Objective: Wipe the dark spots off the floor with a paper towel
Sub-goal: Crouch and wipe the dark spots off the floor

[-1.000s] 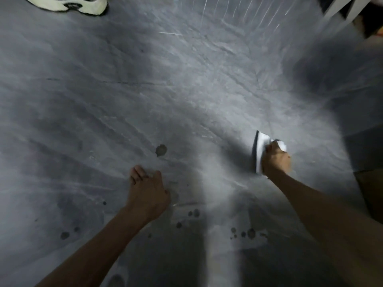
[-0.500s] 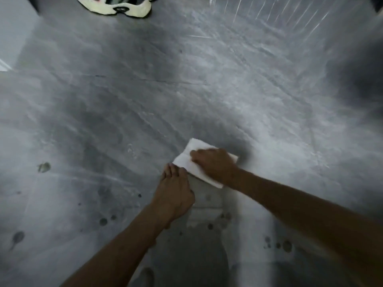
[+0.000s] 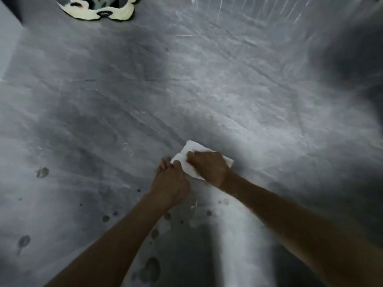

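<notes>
— Grey veined tile floor (image 3: pixel 248 104). What bounds it on the left?
— Pale wall (image 3: pixel 7 38) strip down the left edge. A thin joint line crosses the floor far beyond the hands. A black-and-white plush item (image 3: pixel 97 9) sits at the top edge, cut off, well apart from both hands. Wide bare floor between it and the hands, and out to the right. The upper right is a dark blur, can't tell what.
— Spots?
— Dark spots (image 3: pixel 42 172), roundish, grey-brown, scattered left of and below the left forearm, a few between the two forearms. About ten plain ones; tiny specks too blurred to count.
— Hands?
— Two. Left hand (image 3: pixel 170 183) flat on the floor, fingers straight and together, holding nothing, thumb tip at the towel's left edge.
— Towel?
— One paper towel (image 3: pixel 186 153), white, folded flat, lying on the floor at centre, just right of the left fingertips, one corner pointing away. Right hand (image 3: pixel 207 166) is on top, pressing it down and covering most of it. Fingers motion-blurred, can't tell whether they lie flat or pinch the sheet.
— Spot under it?
— Hidden, can't tell.
</notes>
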{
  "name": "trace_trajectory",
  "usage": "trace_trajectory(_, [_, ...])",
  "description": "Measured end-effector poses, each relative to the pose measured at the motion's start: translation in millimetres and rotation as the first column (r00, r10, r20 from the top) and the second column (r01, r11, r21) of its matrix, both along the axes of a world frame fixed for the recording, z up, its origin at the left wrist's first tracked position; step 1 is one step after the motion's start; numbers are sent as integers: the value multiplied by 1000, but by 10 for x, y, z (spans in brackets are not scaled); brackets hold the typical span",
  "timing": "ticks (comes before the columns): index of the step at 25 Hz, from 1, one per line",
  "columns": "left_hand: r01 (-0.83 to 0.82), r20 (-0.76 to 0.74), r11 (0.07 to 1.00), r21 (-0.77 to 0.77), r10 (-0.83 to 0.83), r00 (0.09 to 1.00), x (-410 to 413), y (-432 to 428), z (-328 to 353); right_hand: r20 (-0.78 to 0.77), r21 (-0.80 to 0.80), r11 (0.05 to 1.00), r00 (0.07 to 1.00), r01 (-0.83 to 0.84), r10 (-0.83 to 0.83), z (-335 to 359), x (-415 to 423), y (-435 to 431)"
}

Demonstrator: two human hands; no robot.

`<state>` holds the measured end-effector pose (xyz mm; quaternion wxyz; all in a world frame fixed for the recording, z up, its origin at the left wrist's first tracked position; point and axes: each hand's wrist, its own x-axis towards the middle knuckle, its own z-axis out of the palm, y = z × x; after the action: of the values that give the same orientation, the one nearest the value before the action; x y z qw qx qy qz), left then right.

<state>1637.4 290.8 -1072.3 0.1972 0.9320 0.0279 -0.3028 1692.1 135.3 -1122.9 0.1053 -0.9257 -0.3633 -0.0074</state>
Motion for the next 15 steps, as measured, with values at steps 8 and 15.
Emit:
trace_trajectory(8, [57, -3, 990, 127, -57, 998, -68, -121, -71, 473, -229, 352, 420, 907, -775, 211, -388, -1694])
trace_trajectory(15, [-137, 153, 985, -104, 152, 977, -95, 14, 88, -87, -20, 955, 951, 296, -297, 35, -697, -147])
